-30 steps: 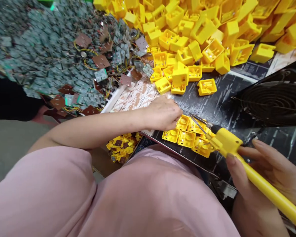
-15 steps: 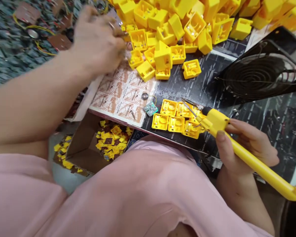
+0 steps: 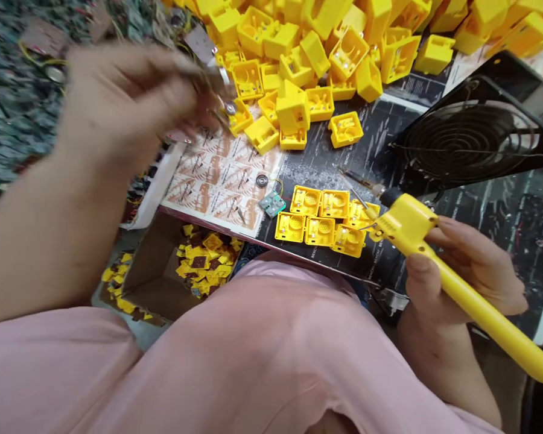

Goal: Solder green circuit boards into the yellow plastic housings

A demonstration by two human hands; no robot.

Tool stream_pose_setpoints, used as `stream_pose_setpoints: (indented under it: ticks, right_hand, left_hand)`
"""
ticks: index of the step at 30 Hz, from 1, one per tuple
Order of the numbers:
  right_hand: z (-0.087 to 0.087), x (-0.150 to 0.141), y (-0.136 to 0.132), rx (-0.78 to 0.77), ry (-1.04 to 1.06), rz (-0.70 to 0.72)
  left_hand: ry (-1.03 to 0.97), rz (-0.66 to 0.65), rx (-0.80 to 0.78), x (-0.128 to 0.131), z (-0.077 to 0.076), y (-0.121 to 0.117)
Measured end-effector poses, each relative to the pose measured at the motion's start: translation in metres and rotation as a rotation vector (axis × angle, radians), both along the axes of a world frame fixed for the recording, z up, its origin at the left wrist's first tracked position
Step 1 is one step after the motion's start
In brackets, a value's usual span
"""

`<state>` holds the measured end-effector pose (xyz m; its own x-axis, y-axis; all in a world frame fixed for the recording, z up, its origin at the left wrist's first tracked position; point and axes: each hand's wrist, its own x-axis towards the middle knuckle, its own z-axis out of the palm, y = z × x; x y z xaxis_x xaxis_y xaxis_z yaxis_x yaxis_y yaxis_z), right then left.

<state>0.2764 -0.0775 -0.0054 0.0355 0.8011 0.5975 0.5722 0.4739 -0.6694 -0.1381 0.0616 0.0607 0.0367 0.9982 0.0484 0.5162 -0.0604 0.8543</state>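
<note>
My right hand [image 3: 466, 265] is closed around a yellow soldering iron [image 3: 475, 301], whose metal tip and thin feed tube point left above the small yellow cases. Smeared by motion, my left hand [image 3: 127, 108] is pinched at upper left. A small round speaker [image 3: 230, 108] shows at its fingertips; the rest of what it holds is blurred. Several open yellow cases [image 3: 320, 230] stand in two rows on the bench, the iron partly covering the rightmost. Left of them lies a green circuit board [image 3: 272, 205], wired to another round speaker [image 3: 262, 180].
Yellow cases are heaped [image 3: 294, 48] along the back. A black fan [image 3: 470, 126] stands at right. Many circuit boards [image 3: 13, 114] are piled at far left. Below the bench edge, a cardboard box [image 3: 154, 265] contains yellow and brown scraps.
My left hand has moved left and toward me from the edge of the yellow heap, the small speaker now showing at its fingertips. The soldering iron has shifted slightly right in the view.
</note>
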Motion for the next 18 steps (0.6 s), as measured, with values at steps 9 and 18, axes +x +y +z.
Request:
stream_pose_setpoints:
  ticks: [9,18]
  right_hand:
    - [-0.011,0.007,-0.001,-0.063,0.007,-0.135]
    - [-0.016,0.009,0.005,0.067,0.012,-0.114]
  left_hand:
    - [0.598,-0.084,-0.26,0.03,-0.06,-0.083]
    - [0.954,0.002,-0.003,0.035,-0.068,-0.068]
